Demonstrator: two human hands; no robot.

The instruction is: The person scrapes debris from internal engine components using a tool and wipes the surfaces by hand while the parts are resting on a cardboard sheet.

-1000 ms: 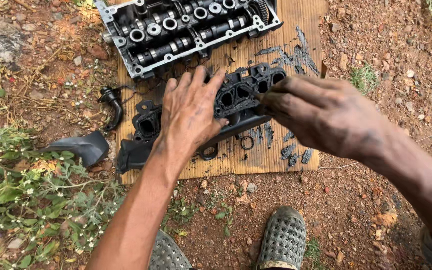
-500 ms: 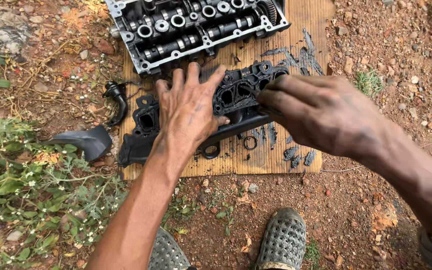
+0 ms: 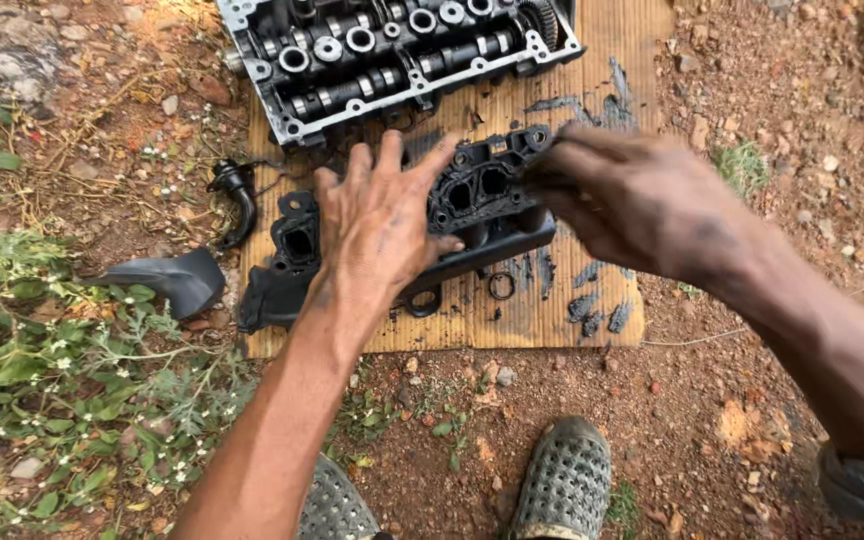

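Head view: left hand (image 3: 387, 225) spread flat, pressing black manifold (image 3: 472, 200) on board (image 3: 512, 320). Manifold long axis left-right. Right hand (image 3: 632, 200) at its right end, fingers curled; grip cannot tell.

a sheet of brown cardboard (image 3: 572, 110) lies flat on bare reddish dirt (image 3: 782, 90) in the upper middle of the frame. on it, at the top, sits a grey cylinder head (image 3: 392, 50); below that a black manifold (image 3: 472, 200) lies across the middle. a small black ring (image 3: 501, 286) and dark oily smears (image 3: 592, 300) mark the lower right part of the sheet.
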